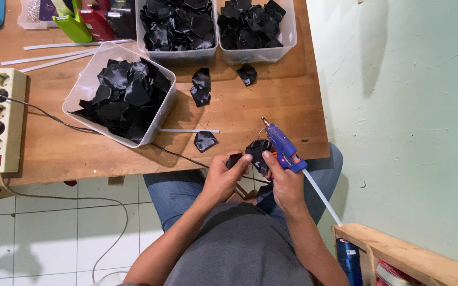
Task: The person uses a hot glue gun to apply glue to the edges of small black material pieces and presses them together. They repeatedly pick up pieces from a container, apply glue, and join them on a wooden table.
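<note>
Wooden table (54, 153) edge: right hand (284, 182) grips glue gun (283, 148), left hand (221, 177) pinches black petal (258, 152); fingertips near nozzle risk burns.

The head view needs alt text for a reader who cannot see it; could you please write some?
Seen from above, a seated person's right hand holds a blue glue gun while the left hand holds black fabric pieces at a wooden table's edge. Three clear tubs of black pieces sit behind.
</note>
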